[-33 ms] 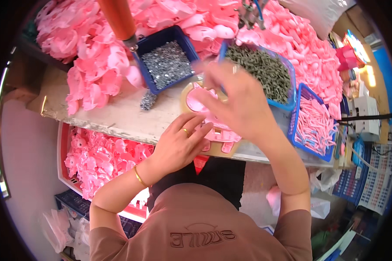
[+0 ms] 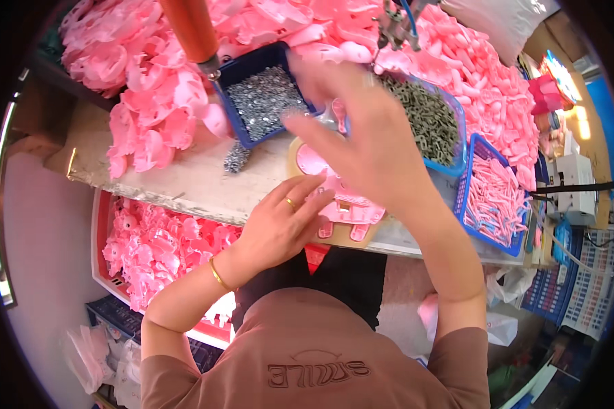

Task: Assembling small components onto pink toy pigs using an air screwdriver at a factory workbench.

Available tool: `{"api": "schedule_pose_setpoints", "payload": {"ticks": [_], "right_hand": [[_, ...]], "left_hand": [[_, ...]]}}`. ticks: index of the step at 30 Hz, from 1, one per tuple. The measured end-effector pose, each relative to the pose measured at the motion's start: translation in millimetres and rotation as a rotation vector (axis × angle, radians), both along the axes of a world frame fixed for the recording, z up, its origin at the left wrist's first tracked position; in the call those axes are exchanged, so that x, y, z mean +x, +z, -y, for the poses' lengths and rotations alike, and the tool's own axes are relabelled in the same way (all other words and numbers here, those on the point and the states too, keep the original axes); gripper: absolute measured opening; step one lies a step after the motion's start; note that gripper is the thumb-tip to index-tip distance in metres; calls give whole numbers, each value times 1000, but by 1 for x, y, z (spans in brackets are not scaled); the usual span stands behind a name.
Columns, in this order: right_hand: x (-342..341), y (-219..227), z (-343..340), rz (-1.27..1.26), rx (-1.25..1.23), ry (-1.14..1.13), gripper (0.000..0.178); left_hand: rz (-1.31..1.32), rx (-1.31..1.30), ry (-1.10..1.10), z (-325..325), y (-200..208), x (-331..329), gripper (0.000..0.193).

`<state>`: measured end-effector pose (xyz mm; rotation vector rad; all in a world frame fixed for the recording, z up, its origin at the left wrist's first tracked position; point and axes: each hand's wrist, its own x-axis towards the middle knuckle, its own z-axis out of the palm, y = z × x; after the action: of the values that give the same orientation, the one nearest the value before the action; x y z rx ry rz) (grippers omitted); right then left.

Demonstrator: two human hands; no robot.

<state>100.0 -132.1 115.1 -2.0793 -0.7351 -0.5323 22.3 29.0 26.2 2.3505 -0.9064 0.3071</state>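
Note:
My left hand (image 2: 280,221) lies with its fingers apart, fingertips resting on the left edge of a pink plastic shell (image 2: 355,213). Under the shell is a tan holder (image 2: 295,162) at the bench's front edge. My right hand (image 2: 372,140) hangs above the shell, blurred, its thumb and fingers apart. Those fingertips reach over the right side of a dark blue tray (image 2: 242,129) of small silver screws (image 2: 262,95). Nothing shows held in the right hand, and its wrist covers part of the shell.
Dark metal pieces (image 2: 426,123) fill a blue tub on the right, beside a blue basket (image 2: 508,249) of thin pink sticks. Pink parts (image 2: 157,102) are heaped behind. An orange tool (image 2: 189,31) hangs above the screw tray. A crate (image 2: 99,259) of pink parts sits below left.
My right hand has moved left over the screw tray, and its thumb and fingers have spread wider. My left hand stays on the shell. The whole view has shifted slightly.

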Motion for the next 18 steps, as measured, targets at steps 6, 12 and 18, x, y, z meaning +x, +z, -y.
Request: {"api": "schedule_pose_setpoints", "payload": {"ticks": [6,12,18], "right_hand": [[110,26,-111,368,265,-59,53],[62,86,-70,-309,240,208,43],[59,66,-49,-510,301,213,35]], "left_hand": [[97,-21,200,-44,4,51,28],[15,411,287,-54,11,107,20],[34,751,212,-36,7,147,8]]}}
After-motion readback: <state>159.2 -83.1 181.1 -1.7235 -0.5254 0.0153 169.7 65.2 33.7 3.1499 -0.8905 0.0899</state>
